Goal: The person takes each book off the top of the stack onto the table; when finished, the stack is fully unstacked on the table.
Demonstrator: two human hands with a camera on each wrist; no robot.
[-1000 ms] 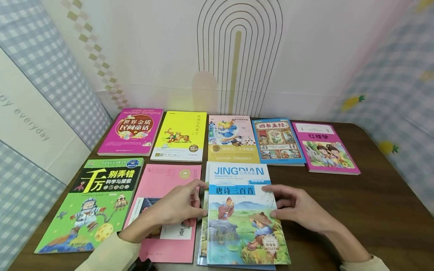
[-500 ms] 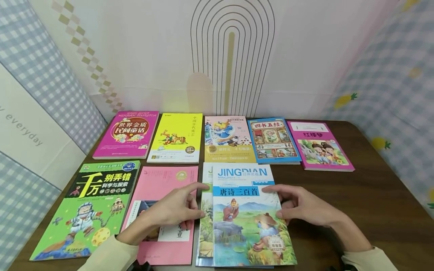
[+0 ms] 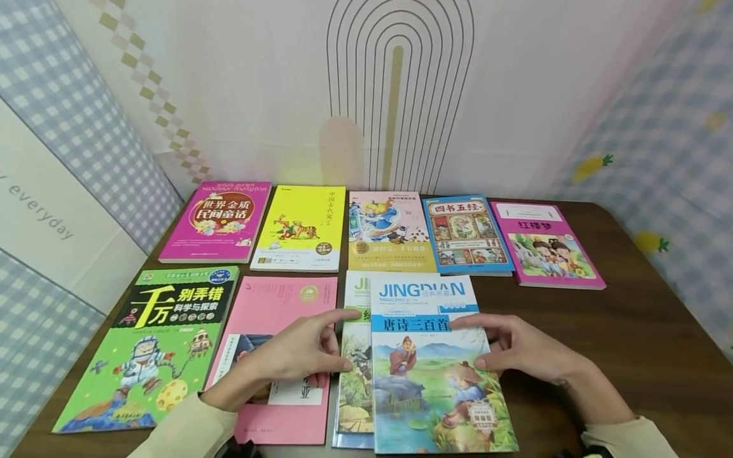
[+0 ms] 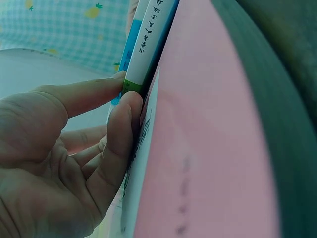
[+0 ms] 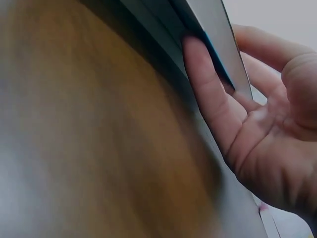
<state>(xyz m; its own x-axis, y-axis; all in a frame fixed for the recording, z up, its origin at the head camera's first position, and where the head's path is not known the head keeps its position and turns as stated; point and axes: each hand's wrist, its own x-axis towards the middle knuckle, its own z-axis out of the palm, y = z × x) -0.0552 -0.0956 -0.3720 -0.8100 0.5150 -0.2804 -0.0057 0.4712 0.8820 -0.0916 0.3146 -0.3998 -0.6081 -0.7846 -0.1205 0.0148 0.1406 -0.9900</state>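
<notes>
My right hand (image 3: 518,350) grips the right edge of a "JINGDIAN" picture book (image 3: 441,381) with a blue title band. This book lies partly over a similar green-banded book (image 3: 356,388), whose left strip shows. The left hand (image 3: 306,346) pinches the green-banded book's left edge. In the left wrist view, thumb and finger hold its white-and-green spine (image 4: 148,39). A further book with a blue edge (image 3: 350,440) peeks out underneath, mostly hidden. In the right wrist view, the right hand (image 5: 257,124) has fingers on both sides of the book edge (image 5: 215,34).
A pink book (image 3: 283,423) lies under the left forearm, beside a green astronaut book (image 3: 137,381). Behind stand flat in a row a magenta book (image 3: 214,222), a yellow book (image 3: 300,229) and several others. Bare brown table (image 3: 618,324) extends at right.
The blue-banded book has slid rightward with the right hand, uncovering more of the green-banded book. The left hand has stayed at the left edge.
</notes>
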